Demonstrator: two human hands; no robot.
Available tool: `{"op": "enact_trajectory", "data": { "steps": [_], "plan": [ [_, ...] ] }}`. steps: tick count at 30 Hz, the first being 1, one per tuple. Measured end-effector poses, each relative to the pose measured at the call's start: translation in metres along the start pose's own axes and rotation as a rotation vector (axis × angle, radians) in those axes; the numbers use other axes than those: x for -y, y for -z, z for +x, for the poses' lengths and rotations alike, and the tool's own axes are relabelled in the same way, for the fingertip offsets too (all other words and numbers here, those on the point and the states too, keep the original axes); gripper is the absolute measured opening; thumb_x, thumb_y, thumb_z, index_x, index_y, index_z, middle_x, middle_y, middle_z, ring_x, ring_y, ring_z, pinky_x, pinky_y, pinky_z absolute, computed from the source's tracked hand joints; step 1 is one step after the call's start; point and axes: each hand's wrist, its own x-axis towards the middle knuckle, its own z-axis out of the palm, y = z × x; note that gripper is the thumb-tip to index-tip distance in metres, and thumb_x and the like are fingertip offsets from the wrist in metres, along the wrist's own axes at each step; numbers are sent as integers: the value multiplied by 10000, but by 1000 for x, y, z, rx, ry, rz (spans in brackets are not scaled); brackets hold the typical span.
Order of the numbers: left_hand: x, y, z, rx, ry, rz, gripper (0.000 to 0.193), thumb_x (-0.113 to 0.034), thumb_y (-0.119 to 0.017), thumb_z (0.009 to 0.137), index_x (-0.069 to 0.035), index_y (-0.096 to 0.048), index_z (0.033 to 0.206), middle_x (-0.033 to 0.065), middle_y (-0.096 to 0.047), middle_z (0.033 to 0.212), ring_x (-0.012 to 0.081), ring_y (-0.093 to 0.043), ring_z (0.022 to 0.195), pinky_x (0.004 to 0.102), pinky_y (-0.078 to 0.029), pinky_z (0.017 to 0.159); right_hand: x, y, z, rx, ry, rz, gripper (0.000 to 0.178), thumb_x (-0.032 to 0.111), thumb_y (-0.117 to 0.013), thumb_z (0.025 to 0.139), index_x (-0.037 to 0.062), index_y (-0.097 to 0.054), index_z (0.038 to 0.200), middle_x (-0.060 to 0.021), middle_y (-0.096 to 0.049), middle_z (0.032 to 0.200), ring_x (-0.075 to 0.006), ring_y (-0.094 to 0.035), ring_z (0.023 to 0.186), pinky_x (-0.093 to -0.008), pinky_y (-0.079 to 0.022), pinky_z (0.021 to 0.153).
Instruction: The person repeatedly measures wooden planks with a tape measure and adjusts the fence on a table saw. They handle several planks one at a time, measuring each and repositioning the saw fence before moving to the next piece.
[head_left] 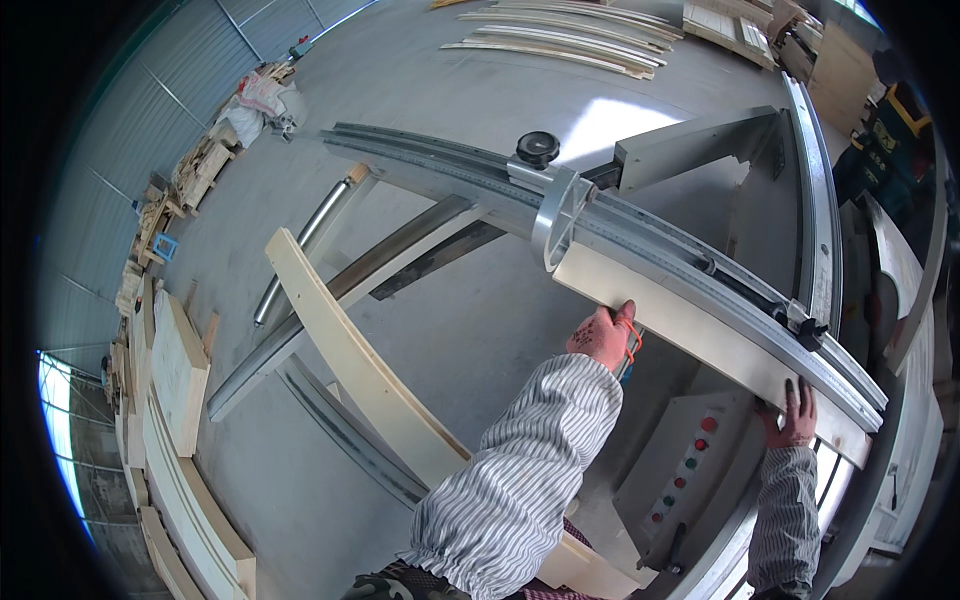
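Observation:
A pale wooden board [690,330] lies flat on the sliding table of a saw, pressed along a long metal fence [660,245]. My left hand [603,335], in a red-palmed glove, grips the board's near edge close to its left end. My right hand [792,415], also gloved, holds the near edge close to the right end. The board's left end meets a round metal stop [556,215] on the fence, under a black knob [537,148]. Both arms wear striped sleeves.
A second long pale board [350,360] leans across the support arm [340,300] at the lower left. A grey control box with coloured buttons [685,465] sits below the table. Stacked timber [175,400] lines the left wall, and more boards [570,40] lie on the floor far ahead.

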Motion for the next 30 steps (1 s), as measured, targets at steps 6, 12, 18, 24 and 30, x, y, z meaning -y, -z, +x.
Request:
{"op": "enact_trajectory", "data": {
  "steps": [6, 12, 18, 24, 30],
  "plan": [
    [2, -4, 2, -31, -33, -8, 648, -651, -374, 959, -99, -622, 1189, 134, -687, 1114, 343, -631, 1082, 458, -477, 926, -30, -6, -5, 80, -401, -102, 1142, 264, -888, 566, 116, -292, 1529, -189, -293, 1561, -394, -265, 1439, -499, -266, 1173],
    [3, -3, 2, 8, 7, -15, 635, -641, -408, 951, -99, -619, 1205, 130, -681, 1147, 342, -621, 1098, 452, -475, 923, -37, 6, 15, 309, -406, -227, 1280, 342, -898, 516, 109, -193, 1558, -181, -240, 1587, -367, -190, 1477, -483, -168, 1211],
    [4, -8, 1, -64, -22, -5, 640, -672, -400, 942, -105, -629, 1131, 136, -689, 1039, 313, -681, 947, 443, -515, 846, -40, 9, 28, 386, -387, -281, 1377, 374, -904, 456, 94, -132, 1562, -188, -211, 1592, -358, -177, 1480, -478, -141, 1224],
    [1, 0, -5, -64, -15, -75, 600, -638, -421, 954, -92, -619, 1106, 119, -686, 1000, 284, -689, 887, 426, -511, 834, -49, 5, 32, 326, -279, -292, 1381, 364, -893, 410, 53, -165, 1541, -230, -255, 1552, -396, -233, 1446, -492, -179, 1213],
    [5, -1, -4, 80, -36, -391, 443, -466, -500, 992, -53, -609, 873, 75, -683, 685, 215, -656, 539, 377, -531, 609, -41, -5, 36, 148, -186, -63, 1293, 391, -916, 390, 19, -296, 1462, -268, -349, 1452, -486, -309, 1370, -535, -310, 1144]
  ]
}}
